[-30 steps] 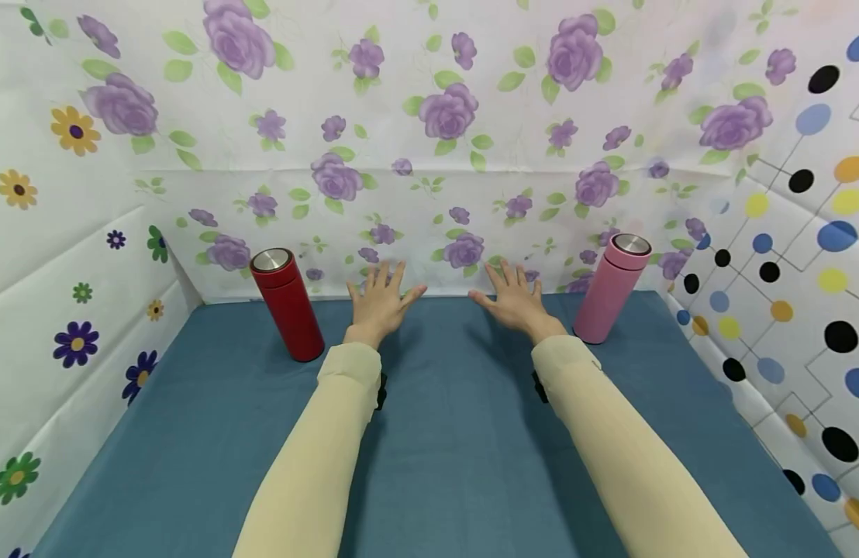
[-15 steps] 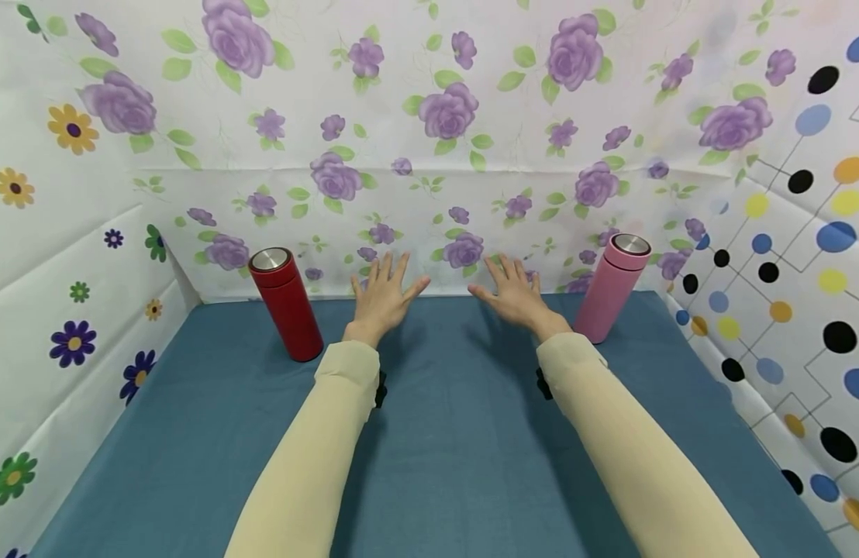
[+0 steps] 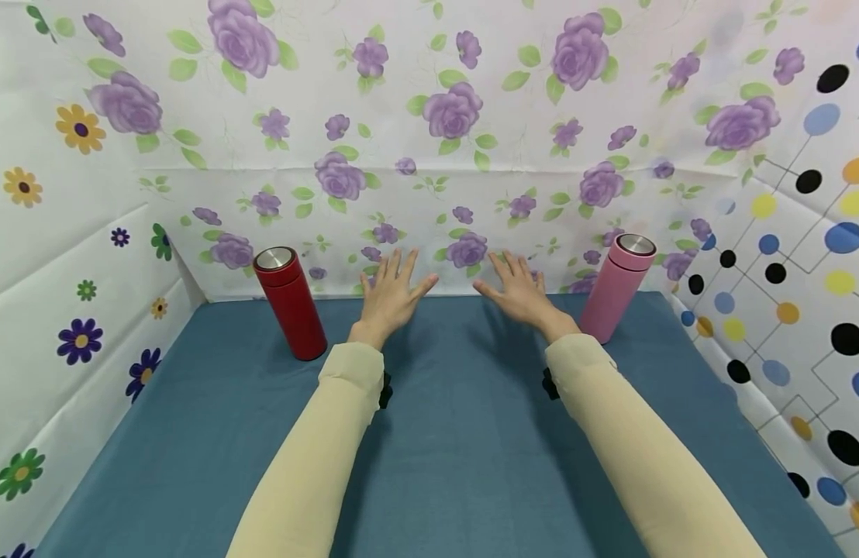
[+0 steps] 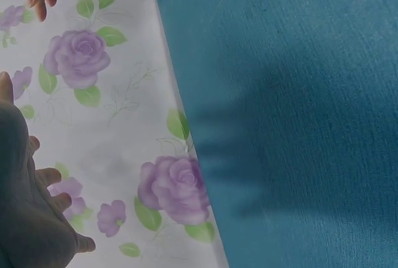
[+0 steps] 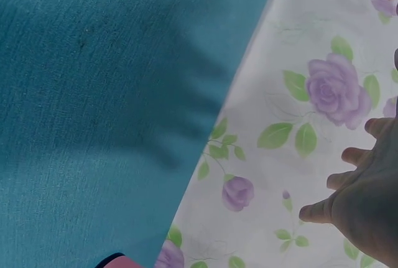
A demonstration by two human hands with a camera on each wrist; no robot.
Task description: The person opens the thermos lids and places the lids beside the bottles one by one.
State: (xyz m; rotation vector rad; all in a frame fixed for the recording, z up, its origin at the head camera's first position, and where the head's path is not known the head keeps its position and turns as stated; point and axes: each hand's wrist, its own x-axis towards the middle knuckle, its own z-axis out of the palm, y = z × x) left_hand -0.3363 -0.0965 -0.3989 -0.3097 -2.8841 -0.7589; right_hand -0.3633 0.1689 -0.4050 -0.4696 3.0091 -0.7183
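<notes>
My left hand (image 3: 389,298) is held over the back of the table with its fingers spread, holding nothing. A red thermos flask (image 3: 290,306) with a silver lid top stands upright to its left, apart from the hand. My right hand (image 3: 519,294) mirrors it, fingers spread, nothing in its grasp. Just right of that wrist stands a pink thermos flask (image 3: 616,291), partly overlapped by the arm in the head view. Its pink edge (image 5: 121,262) shows at the bottom of the right wrist view. Both hands cast shadows on the blue cloth.
A blue cloth (image 3: 443,434) covers the table. Behind it rises a white sheet with purple roses (image 3: 429,201). Side sheets flank the table, one with coloured flowers (image 3: 81,256) on the left, one with coloured dots (image 3: 806,287) on the right.
The left hand has shifted slightly right and toward the back sheet. The right hand has moved a little toward the back. Both flasks stand where they were.
</notes>
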